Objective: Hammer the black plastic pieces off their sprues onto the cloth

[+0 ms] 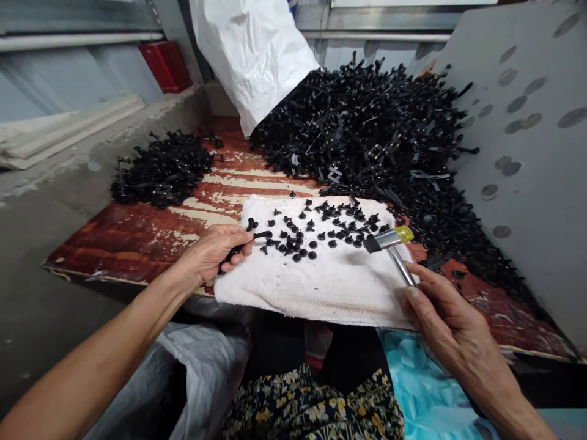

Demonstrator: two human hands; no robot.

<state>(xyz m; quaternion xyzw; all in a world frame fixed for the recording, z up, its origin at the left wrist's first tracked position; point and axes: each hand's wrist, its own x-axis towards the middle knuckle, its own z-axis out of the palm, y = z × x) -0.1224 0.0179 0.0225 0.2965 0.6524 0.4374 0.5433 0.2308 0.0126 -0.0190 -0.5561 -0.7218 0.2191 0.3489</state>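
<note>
Over a white towel point(316, 287), the left hand point(213, 253) closes around a black plastic sprue point(233, 252) while the right hand point(443, 311) grips a metal-handled tool point(397, 244).

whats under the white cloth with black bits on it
The white cloth lies on a board with worn red paint, visible past its edges. Whatever lies directly beneath the cloth is covered and cannot be seen.
</note>
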